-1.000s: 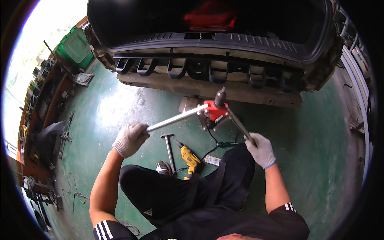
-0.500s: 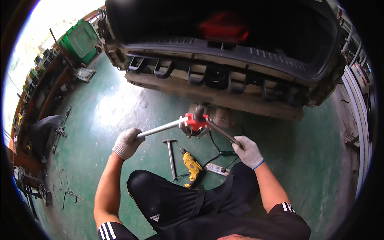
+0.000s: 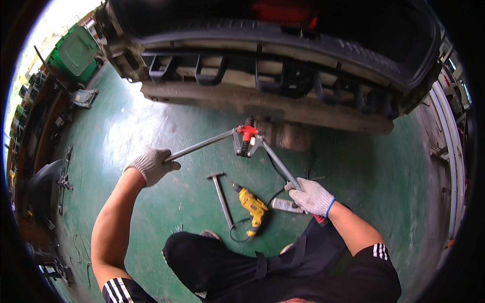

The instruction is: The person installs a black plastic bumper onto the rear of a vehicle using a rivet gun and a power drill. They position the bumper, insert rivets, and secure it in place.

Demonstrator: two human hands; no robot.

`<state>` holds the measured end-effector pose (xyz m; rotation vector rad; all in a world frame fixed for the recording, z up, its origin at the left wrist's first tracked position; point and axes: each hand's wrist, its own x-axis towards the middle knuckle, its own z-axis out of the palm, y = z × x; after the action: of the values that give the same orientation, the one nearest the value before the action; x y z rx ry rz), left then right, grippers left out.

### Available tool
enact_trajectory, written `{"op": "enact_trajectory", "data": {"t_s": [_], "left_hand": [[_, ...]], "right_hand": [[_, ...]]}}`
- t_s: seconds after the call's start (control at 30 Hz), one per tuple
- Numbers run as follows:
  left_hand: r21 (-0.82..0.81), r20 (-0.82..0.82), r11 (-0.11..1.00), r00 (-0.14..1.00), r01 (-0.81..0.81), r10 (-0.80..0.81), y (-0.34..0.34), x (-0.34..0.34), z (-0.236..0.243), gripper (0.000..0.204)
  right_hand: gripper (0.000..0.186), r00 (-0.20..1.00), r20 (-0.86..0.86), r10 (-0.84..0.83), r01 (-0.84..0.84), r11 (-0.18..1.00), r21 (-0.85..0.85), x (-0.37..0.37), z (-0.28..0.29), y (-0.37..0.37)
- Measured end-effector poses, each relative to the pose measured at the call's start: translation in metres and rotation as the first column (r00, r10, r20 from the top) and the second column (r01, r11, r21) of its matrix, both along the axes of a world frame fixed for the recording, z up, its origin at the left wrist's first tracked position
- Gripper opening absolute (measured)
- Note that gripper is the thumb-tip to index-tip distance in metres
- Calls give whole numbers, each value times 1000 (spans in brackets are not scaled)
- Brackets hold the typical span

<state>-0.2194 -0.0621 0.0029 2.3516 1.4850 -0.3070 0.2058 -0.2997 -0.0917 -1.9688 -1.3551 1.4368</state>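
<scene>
My left hand (image 3: 151, 166), in a white knit glove, is closed on the end of the left metal handle (image 3: 202, 145) of a two-handled tool with a red head (image 3: 248, 132). My right hand (image 3: 309, 198), gloved too, grips the right handle (image 3: 278, 164). The tool's head has a dark cylindrical nose and hangs in front of the car's exposed rear bumper beam (image 3: 192, 97). Below it on the green floor lie a yellow corded drill (image 3: 252, 207), a T-shaped metal bar (image 3: 221, 196) and a pale power strip (image 3: 286, 205), partly behind my right hand.
An open car trunk (image 3: 283, 22) with black plastic brackets (image 3: 209, 70) spans the top. A cluttered bench (image 3: 35, 118), a green bin (image 3: 76, 53), a dark curved panel (image 3: 43, 187) and cables (image 3: 81, 252) line the left. Long metal rails (image 3: 449, 151) stand at the right.
The red-headed tool has shifted left and changed tilt, with both hands still on its handles. The handles have swung to a different angle, and my right hand sits lower in the view.
</scene>
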Motion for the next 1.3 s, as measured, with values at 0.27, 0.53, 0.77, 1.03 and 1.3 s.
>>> {"op": "enact_trajectory", "data": {"t_s": [0.27, 0.53, 0.77, 1.03, 1.3], "left_hand": [[338, 411, 935, 911, -110, -42, -56, -75, -111, 36], [72, 858, 997, 509, 16, -70, -44, -5, -211, 23], [299, 618, 936, 785, -187, -40, -4, -47, -216, 20], [333, 576, 930, 815, -159, -67, -12, -82, -257, 11], [89, 636, 960, 757, -264, 150, -27, -105, -309, 32]], "right_hand": [[24, 968, 252, -5, -127, 852, 508, -11, -43, 33], [22, 935, -353, -2, 202, 824, 530, -88, -90, 79], [13, 909, 383, -164, -79, 834, 546, -32, -87, 83], [19, 798, 593, 109, -354, 881, 314, -51, -98, 92], [30, 773, 576, 266, -368, 927, 65, -52, -124, 91]]}}
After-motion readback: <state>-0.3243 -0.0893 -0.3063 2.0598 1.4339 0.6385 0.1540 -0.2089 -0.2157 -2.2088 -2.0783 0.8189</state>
